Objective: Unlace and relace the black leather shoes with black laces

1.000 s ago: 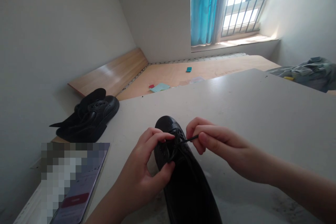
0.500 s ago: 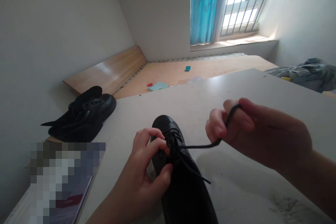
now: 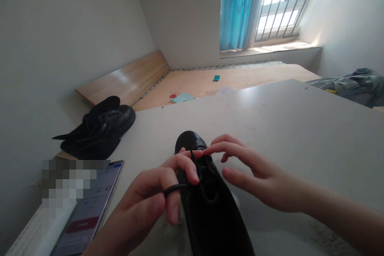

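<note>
A black leather lace-up shoe (image 3: 217, 224) lies on the white tabletop, toe pointing away from me. My left hand (image 3: 148, 194) is at the shoe's left side, closed on a black shoelace (image 3: 177, 187) that bends round one finger toward the thumb. Its other fingers reach over the lacing. From the right, my right hand (image 3: 255, 170) comes in with fingers stretched out and thumb apart. Its fingertips rest by the front of the lacing, close to the left fingertips, and I see nothing held in them. A small lace loop shows over the shoe's tongue.
Another black shoe (image 3: 99, 134) with its flap raised stands at the left edge of the white table (image 3: 300, 128). A phone (image 3: 96, 204) lies at the lower left. Beyond are a wooden surface (image 3: 258, 76) with small papers and grey clothing (image 3: 357, 88).
My right hand has let go of the lace it was pulling rightward and moved in to the shoe. My left hand now draws a lace to the left.
</note>
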{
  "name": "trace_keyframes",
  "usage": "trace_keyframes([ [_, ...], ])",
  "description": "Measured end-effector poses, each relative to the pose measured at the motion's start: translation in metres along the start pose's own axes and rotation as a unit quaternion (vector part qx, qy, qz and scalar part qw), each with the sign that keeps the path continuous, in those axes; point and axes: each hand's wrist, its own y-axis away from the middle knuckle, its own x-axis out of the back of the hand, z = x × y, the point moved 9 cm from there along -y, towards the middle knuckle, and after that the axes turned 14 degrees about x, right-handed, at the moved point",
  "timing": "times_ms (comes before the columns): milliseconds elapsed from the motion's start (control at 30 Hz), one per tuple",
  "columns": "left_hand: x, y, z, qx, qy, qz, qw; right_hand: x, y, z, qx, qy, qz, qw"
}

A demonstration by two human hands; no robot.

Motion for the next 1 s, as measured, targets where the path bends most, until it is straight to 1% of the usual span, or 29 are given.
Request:
trace_keyframes([
  [67, 0.008, 0.002, 0.005, -0.003, 0.069, 0.014, 0.997, -0.010, 0.000, -0.006, 0.023, 0.065, -0.041, 0.997],
  [100, 0.011, 0.003, 0.007, -0.006, 0.095, 0.015, 0.995, -0.013, 0.001, -0.008, 0.033, 0.092, -0.051, 0.994],
  [133, 0.013, 0.003, 0.008, -0.011, 0.116, 0.006, 0.993, -0.015, 0.001, -0.010, 0.042, 0.115, -0.056, 0.991],
  [167, 0.013, 0.003, 0.008, -0.014, 0.131, -0.016, 0.991, -0.017, 0.002, -0.012, 0.051, 0.134, -0.058, 0.988],
  [200, 0.010, 0.002, 0.007, -0.013, 0.136, -0.066, 0.988, -0.018, 0.002, -0.014, 0.061, 0.149, -0.058, 0.985],
  [233, 0.004, 0.003, 0.005, -0.015, 0.138, -0.127, 0.982, -0.019, 0.002, -0.017, 0.071, 0.160, -0.056, 0.983],
  [267, -0.004, 0.005, 0.001, -0.002, 0.123, -0.204, 0.971, -0.019, 0.003, -0.019, 0.084, 0.168, -0.054, 0.981],
  [300, -0.015, 0.012, -0.003, 0.001, 0.101, -0.295, 0.950, -0.019, 0.003, -0.022, 0.097, 0.175, -0.052, 0.978],
  [333, -0.016, 0.014, -0.007, 0.006, 0.091, -0.316, 0.944, -0.020, 0.003, -0.025, 0.112, 0.183, -0.050, 0.975],
  [367, -0.014, 0.014, -0.012, 0.016, 0.071, -0.311, 0.947, -0.020, 0.003, -0.030, 0.129, 0.190, -0.046, 0.972],
  [400, -0.010, 0.012, -0.014, 0.021, 0.053, -0.274, 0.960, -0.019, 0.003, -0.034, 0.146, 0.195, -0.042, 0.969],
  [433, -0.004, 0.008, -0.015, 0.028, 0.041, -0.217, 0.975, -0.019, 0.004, -0.039, 0.160, 0.196, -0.037, 0.967],
  [500, 0.003, 0.003, -0.012, 0.037, 0.043, -0.125, 0.991, -0.016, 0.004, -0.045, 0.178, 0.186, -0.021, 0.966],
  [567, 0.002, -0.002, -0.007, 0.049, 0.048, -0.074, 0.995, -0.011, 0.004, -0.047, 0.175, 0.157, 0.002, 0.972],
  [600, 0.011, -0.007, -0.010, 0.072, 0.021, 0.007, 0.997, -0.008, 0.004, -0.045, 0.166, 0.141, 0.017, 0.976],
  [633, 0.021, -0.010, -0.009, 0.081, -0.031, 0.090, 0.992, -0.004, 0.003, -0.042, 0.153, 0.128, 0.034, 0.979],
  [667, 0.030, -0.011, -0.008, 0.083, -0.100, 0.168, 0.977, -0.001, 0.003, -0.037, 0.135, 0.118, 0.054, 0.982],
  [700, 0.035, -0.012, -0.005, 0.083, -0.167, 0.224, 0.957, 0.002, 0.002, -0.031, 0.113, 0.112, 0.073, 0.985],
  [733, 0.035, -0.013, -0.003, 0.074, -0.222, 0.248, 0.940, 0.004, 0.002, -0.023, 0.090, 0.106, 0.088, 0.986],
  [767, 0.033, -0.015, -0.002, 0.064, -0.263, 0.250, 0.929, 0.005, 0.002, -0.015, 0.069, 0.099, 0.096, 0.988],
  [867, 0.019, -0.017, -0.002, 0.030, -0.322, 0.212, 0.922, -0.002, 0.000, 0.005, 0.021, 0.065, 0.082, 0.994],
  [933, 0.015, -0.014, 0.001, 0.010, -0.358, 0.209, 0.910, -0.005, 0.000, 0.011, 0.011, 0.051, 0.070, 0.996],
  [1000, 0.012, -0.013, 0.004, -0.009, -0.391, 0.214, 0.895, -0.006, 0.000, 0.011, 0.014, 0.049, 0.068, 0.996],
])
